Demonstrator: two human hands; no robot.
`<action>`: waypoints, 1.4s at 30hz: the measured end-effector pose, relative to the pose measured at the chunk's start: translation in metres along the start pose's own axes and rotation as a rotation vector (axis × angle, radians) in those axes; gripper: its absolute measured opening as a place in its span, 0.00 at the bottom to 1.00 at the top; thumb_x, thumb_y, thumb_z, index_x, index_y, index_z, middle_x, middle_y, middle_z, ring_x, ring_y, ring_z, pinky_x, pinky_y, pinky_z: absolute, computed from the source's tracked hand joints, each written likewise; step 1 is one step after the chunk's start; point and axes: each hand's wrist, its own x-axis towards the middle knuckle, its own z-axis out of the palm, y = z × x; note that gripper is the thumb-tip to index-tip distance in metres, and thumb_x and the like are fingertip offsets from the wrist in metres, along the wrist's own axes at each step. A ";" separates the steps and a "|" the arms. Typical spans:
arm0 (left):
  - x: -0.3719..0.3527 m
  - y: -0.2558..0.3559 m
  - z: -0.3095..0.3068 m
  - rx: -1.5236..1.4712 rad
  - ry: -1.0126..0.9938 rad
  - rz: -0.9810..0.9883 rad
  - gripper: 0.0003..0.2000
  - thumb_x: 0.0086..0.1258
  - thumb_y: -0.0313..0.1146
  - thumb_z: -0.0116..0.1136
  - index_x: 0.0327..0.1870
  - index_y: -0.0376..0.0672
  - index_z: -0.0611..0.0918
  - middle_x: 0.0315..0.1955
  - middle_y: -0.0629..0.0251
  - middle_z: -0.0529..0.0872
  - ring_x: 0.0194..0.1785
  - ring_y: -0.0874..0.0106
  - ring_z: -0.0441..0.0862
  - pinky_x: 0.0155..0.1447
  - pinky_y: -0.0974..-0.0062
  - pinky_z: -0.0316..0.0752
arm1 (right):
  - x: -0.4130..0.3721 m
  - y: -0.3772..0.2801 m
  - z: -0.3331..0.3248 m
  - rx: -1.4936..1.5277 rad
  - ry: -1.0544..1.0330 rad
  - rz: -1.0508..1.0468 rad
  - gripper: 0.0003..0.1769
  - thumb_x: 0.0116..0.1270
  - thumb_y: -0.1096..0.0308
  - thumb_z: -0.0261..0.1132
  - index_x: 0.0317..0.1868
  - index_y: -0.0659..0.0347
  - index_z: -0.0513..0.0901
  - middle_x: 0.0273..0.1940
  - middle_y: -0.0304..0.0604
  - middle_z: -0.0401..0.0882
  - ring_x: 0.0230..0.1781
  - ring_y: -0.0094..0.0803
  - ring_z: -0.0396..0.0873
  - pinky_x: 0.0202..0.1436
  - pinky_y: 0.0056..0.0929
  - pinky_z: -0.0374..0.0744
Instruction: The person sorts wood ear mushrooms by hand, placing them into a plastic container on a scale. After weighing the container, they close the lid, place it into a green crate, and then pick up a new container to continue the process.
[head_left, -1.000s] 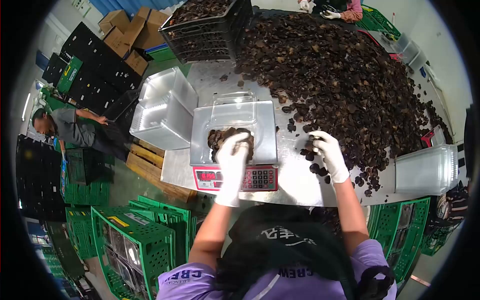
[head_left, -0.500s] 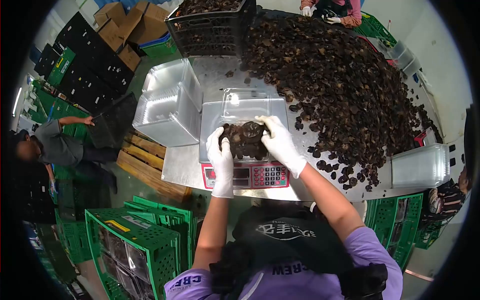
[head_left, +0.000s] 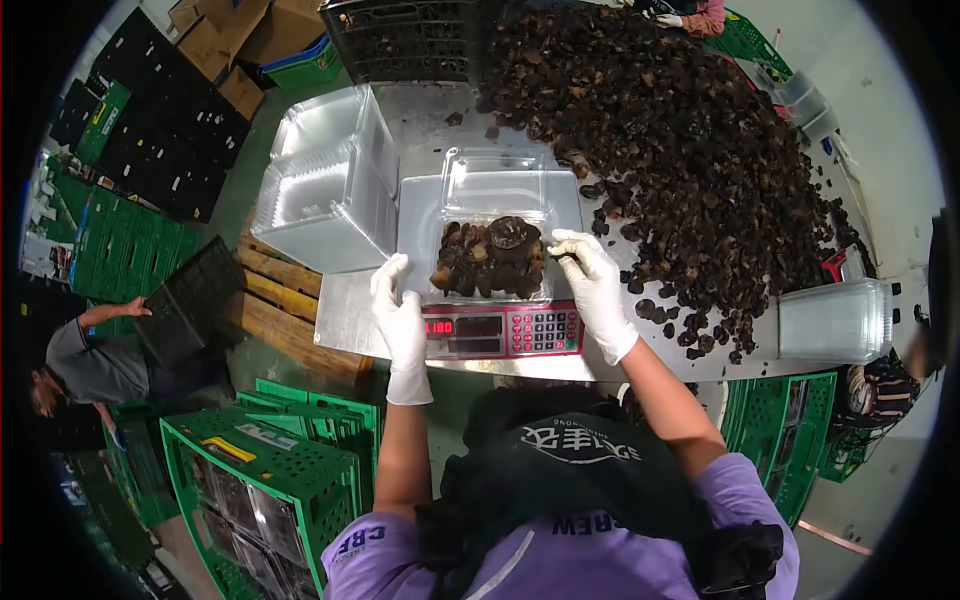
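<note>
A clear plastic clamshell box, its lid folded back, rests on the platform of a red-and-white digital scale. Inside its near half lie dark brown mushrooms in rows, one large round cap on top. My left hand, white-gloved, is off the box's left side, thumb and fingers apart and holding nothing. Beside the right edge hovers my gloved right hand, fingers bent, thumb and forefinger slightly apart, with nothing visible between them. Red digits glow on the scale's display, partly behind my left hand.
Stacked empty clear boxes stand left of the scale. A large heap of mushrooms covers the table's right side, with more boxes at its edge. A black crate stands behind. At left, a person handles a dark crate.
Both hands have drawn back from the mushrooms, the left outward to the left and the right to the right. The display now shows lit digits. The person at left has lowered the dark crate.
</note>
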 end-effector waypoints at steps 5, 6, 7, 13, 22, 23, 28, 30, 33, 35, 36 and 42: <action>0.005 0.006 -0.019 0.071 0.043 -0.025 0.21 0.57 0.13 0.44 0.53 0.34 0.78 0.50 0.56 0.79 0.57 0.66 0.76 0.66 0.70 0.67 | 0.002 -0.010 0.003 -0.338 0.100 -0.179 0.08 0.55 0.78 0.65 0.36 0.59 0.85 0.37 0.40 0.78 0.42 0.37 0.75 0.47 0.31 0.73; 0.007 -0.001 -0.021 0.043 0.059 -0.006 0.18 0.59 0.14 0.46 0.51 0.33 0.79 0.47 0.58 0.80 0.52 0.69 0.78 0.61 0.73 0.70 | 0.003 -0.010 0.003 -0.330 0.068 -0.134 0.09 0.54 0.78 0.66 0.37 0.58 0.85 0.35 0.40 0.78 0.40 0.36 0.74 0.46 0.31 0.73; 0.008 -0.005 -0.023 0.045 0.062 -0.008 0.18 0.59 0.14 0.46 0.51 0.33 0.79 0.47 0.58 0.80 0.52 0.69 0.78 0.61 0.73 0.70 | 0.003 -0.012 0.006 -0.328 0.064 -0.134 0.09 0.54 0.78 0.66 0.37 0.58 0.85 0.35 0.40 0.78 0.40 0.36 0.74 0.46 0.31 0.73; 0.005 -0.011 -0.010 0.059 -0.115 -0.120 0.14 0.64 0.19 0.56 0.51 0.34 0.80 0.42 0.66 0.84 0.44 0.78 0.79 0.53 0.79 0.74 | -0.002 -0.015 0.022 -0.039 -0.036 0.090 0.14 0.55 0.75 0.68 0.43 0.59 0.80 0.31 0.40 0.75 0.30 0.28 0.73 0.36 0.27 0.73; -0.009 0.008 0.020 0.369 -0.224 0.049 0.09 0.53 0.25 0.69 0.31 0.41 0.80 0.29 0.66 0.76 0.30 0.72 0.76 0.38 0.75 0.73 | -0.002 -0.007 0.024 -0.660 -0.212 -0.333 0.08 0.54 0.68 0.67 0.36 0.55 0.81 0.38 0.39 0.75 0.42 0.36 0.75 0.46 0.34 0.71; -0.009 0.011 0.021 0.528 -0.229 0.108 0.09 0.53 0.26 0.70 0.31 0.41 0.80 0.29 0.65 0.76 0.30 0.70 0.76 0.37 0.73 0.73 | -0.004 -0.010 0.020 -0.695 -0.184 -0.321 0.10 0.55 0.68 0.68 0.39 0.55 0.81 0.39 0.39 0.76 0.44 0.35 0.74 0.46 0.34 0.70; -0.004 0.012 0.015 0.533 -0.181 0.410 0.10 0.55 0.26 0.67 0.38 0.40 0.82 0.34 0.62 0.79 0.36 0.66 0.79 0.43 0.72 0.74 | -0.021 0.000 -0.031 -0.734 -0.025 -0.194 0.15 0.55 0.70 0.68 0.45 0.56 0.82 0.46 0.43 0.77 0.47 0.41 0.75 0.51 0.37 0.72; -0.001 0.016 0.008 0.507 -0.213 0.278 0.11 0.57 0.24 0.64 0.42 0.39 0.81 0.37 0.60 0.79 0.40 0.66 0.79 0.47 0.72 0.74 | -0.034 0.020 -0.066 -0.794 0.013 -0.111 0.13 0.56 0.70 0.66 0.44 0.57 0.82 0.45 0.44 0.77 0.46 0.40 0.75 0.50 0.36 0.72; 0.002 0.028 0.001 0.499 -0.208 0.202 0.11 0.58 0.21 0.62 0.43 0.37 0.81 0.38 0.61 0.79 0.44 0.67 0.78 0.51 0.72 0.73 | -0.053 0.066 -0.111 -0.751 0.041 0.211 0.11 0.57 0.70 0.65 0.41 0.60 0.83 0.42 0.45 0.78 0.43 0.43 0.77 0.48 0.37 0.75; 0.002 0.022 0.000 0.442 -0.209 0.284 0.11 0.58 0.21 0.61 0.43 0.36 0.80 0.39 0.61 0.79 0.46 0.67 0.78 0.53 0.73 0.72 | -0.060 0.087 -0.127 -0.799 0.076 0.272 0.11 0.56 0.74 0.66 0.41 0.62 0.83 0.41 0.46 0.78 0.41 0.43 0.79 0.45 0.36 0.77; 0.000 0.022 0.001 0.471 -0.207 0.244 0.11 0.58 0.20 0.61 0.43 0.36 0.80 0.40 0.60 0.79 0.47 0.66 0.78 0.55 0.72 0.72 | -0.058 0.093 -0.128 -0.800 0.082 0.277 0.11 0.56 0.74 0.66 0.41 0.62 0.83 0.41 0.46 0.78 0.41 0.43 0.79 0.45 0.36 0.77; -0.012 0.027 0.006 0.450 -0.221 0.248 0.12 0.58 0.20 0.61 0.44 0.37 0.80 0.44 0.56 0.79 0.52 0.61 0.77 0.59 0.67 0.70 | -0.002 0.132 -0.100 -0.818 0.033 0.201 0.13 0.58 0.69 0.63 0.44 0.59 0.82 0.42 0.49 0.78 0.44 0.47 0.78 0.48 0.39 0.76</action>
